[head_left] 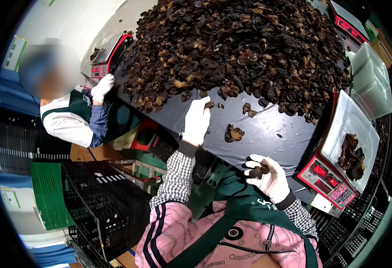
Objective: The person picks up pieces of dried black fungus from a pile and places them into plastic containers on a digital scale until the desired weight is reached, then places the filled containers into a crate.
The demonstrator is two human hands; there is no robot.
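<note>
My left hand [197, 120], in a white glove, reaches to the near edge of a large heap of dark brown fungus pieces [231, 49], its fingertips closed at a small dark piece [209, 105]. My right hand [267, 176], also gloved in white, is held palm up before my apron, fingers curled round dark fungus pieces [257, 171]. Between the hands a single brown piece [234, 133] lies on the dark table covering [258, 147]. To the right stands a red scale [325, 182] with lit digits, bearing a clear plastic tray [369, 140] with fungus pieces in it.
A stack of clear trays [370, 80] stands behind the scale. Two more red scales [111, 56] [350, 27] are at the far left and far right. A co-worker's gloved hand [102, 88] is at the left table edge. Black crates [111, 210] stand at lower left.
</note>
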